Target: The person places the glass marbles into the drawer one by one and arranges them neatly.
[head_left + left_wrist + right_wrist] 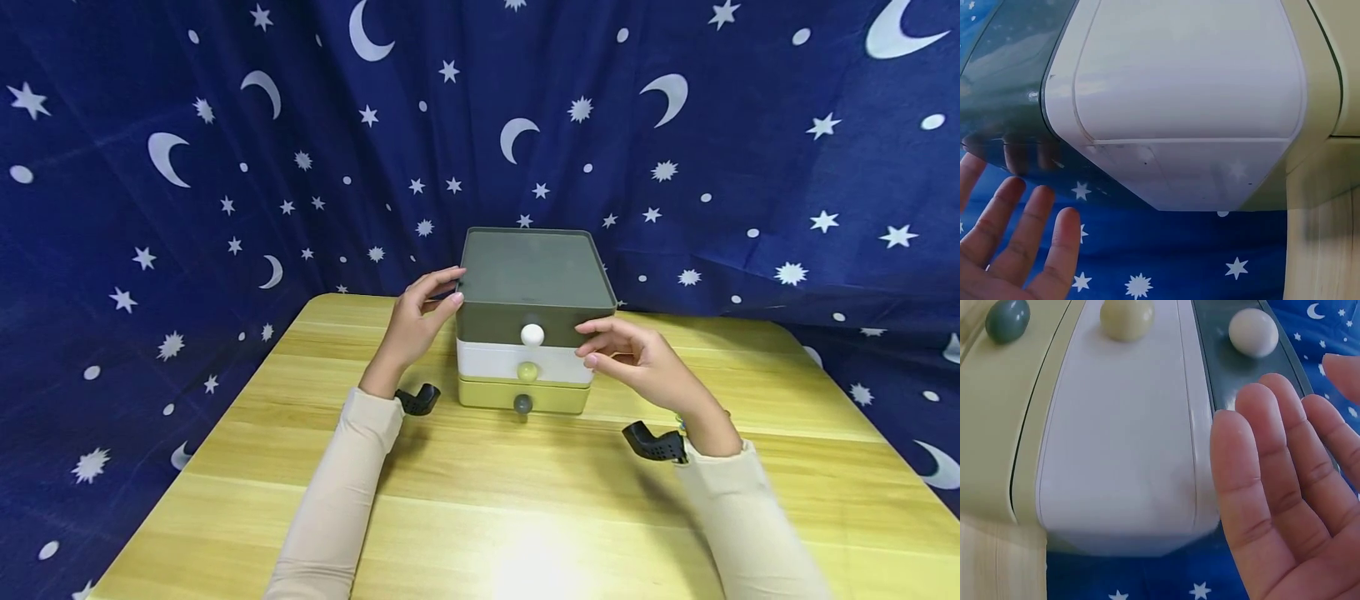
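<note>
A stack of three drawers stands on the table: a dark grey-green one [491, 323] on top, a white one [486, 360] in the middle, a yellow-green one [483, 394] at the bottom. All look closed. My left hand [414, 321] is at the top drawer's left side, fingertips right at its upper edge; in the left wrist view its fingers [1019, 247] are spread. Loosely bent, my right hand [630, 354] is at the right front corner, overlapping the upper two drawers. Its fingers [1279, 450] hold nothing in the right wrist view.
The drawers bear round knobs: white [532, 335], yellow-green [528, 372] and dark grey [522, 404]. The stack's flat top [532, 262] has a raised rim. Beneath is a light wooden table [450, 517]. A blue curtain [480, 108] with moons and stars hangs behind.
</note>
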The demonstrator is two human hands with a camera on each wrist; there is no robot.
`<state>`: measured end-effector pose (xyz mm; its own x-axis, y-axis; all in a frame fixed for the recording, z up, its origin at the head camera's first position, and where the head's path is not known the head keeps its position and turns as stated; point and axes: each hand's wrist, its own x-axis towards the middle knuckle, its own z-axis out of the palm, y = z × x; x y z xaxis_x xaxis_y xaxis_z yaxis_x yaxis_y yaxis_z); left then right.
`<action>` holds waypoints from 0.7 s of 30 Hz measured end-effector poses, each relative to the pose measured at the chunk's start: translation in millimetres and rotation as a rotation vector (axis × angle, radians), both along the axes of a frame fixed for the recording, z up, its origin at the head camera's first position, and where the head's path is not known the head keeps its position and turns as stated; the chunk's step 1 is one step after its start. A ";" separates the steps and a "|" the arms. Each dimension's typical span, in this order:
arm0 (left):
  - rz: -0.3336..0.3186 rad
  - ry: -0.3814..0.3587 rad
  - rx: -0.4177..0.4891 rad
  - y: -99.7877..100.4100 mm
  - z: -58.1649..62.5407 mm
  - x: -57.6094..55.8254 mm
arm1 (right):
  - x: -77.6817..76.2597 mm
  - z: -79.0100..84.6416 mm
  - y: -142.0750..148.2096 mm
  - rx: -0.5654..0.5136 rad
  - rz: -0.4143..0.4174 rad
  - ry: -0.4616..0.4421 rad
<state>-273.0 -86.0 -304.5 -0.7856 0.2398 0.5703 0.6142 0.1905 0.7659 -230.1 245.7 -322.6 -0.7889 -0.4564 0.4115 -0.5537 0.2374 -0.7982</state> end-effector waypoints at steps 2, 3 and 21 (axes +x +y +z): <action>-0.002 -0.002 -0.001 0.1 -0.1 -0.4 | -1.6 -0.4 -4.1 -0.001 0.013 -0.007; -0.004 -0.004 -0.001 0.2 -0.2 -0.6 | -2.7 -0.8 -6.1 -0.002 0.018 -0.012; -0.023 -0.021 0.030 0.9 -3.1 -3.3 | -10.8 -2.1 -34.3 -0.037 0.084 -0.075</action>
